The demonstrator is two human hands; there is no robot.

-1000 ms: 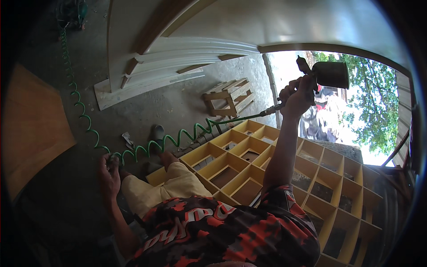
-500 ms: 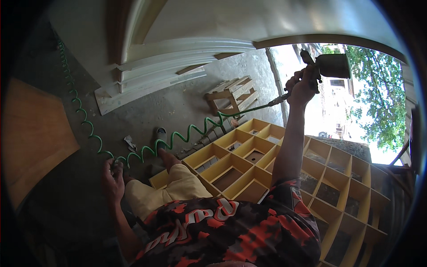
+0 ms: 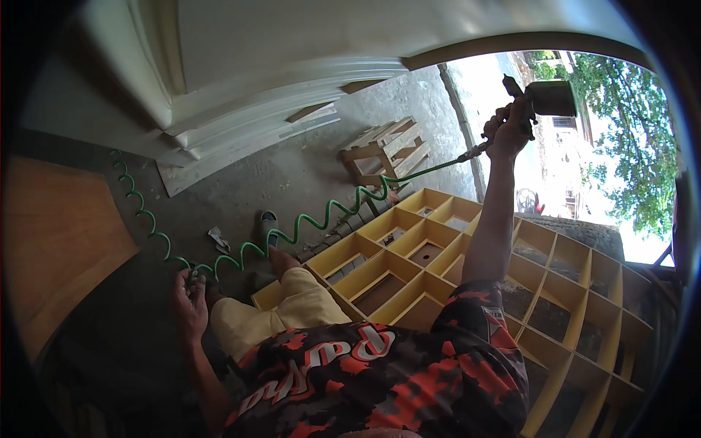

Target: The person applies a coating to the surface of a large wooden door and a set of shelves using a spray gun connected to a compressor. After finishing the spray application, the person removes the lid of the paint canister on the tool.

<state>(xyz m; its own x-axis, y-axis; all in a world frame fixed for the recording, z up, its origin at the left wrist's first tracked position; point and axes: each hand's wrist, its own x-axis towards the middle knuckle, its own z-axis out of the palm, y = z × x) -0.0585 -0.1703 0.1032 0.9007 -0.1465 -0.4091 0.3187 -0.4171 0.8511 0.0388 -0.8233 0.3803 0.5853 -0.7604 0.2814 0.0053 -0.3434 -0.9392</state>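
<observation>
The spray gun (image 3: 537, 98), dark with a round cup at its top, is held high at the upper right, against the bright doorway and the green trees outside. The right hand (image 3: 507, 131) is wrapped tight about its handle, fingers fully closed, arm stretched up and out. From the bottom of the gun a green coiled hose (image 3: 307, 223) runs down and to the left across the concrete floor (image 3: 292, 171), over the corner of the yellow shelf unit (image 3: 431, 248), and reaches the left hand (image 3: 191, 296). That hand hangs low beside the person's leg with its fingers curled round the hose, closed on it; past the hand the hose loops on toward the upper left.

The shelf unit lies flat under the raised arm, its square compartments open upward; a few hold small dark bits that are too small to tell. Beyond its far corner stands a small wooden pallet stool (image 3: 383, 150), well apart from the gun. White curved mouldings (image 3: 248, 120) lean in a stack at the upper left, with a white board (image 3: 241, 157) on the floor below them. A flat brown panel (image 3: 62, 233) lies at the far left. A sandal (image 3: 269, 223) and a scrap of paper (image 3: 216, 237) lie on the floor near the hose.
</observation>
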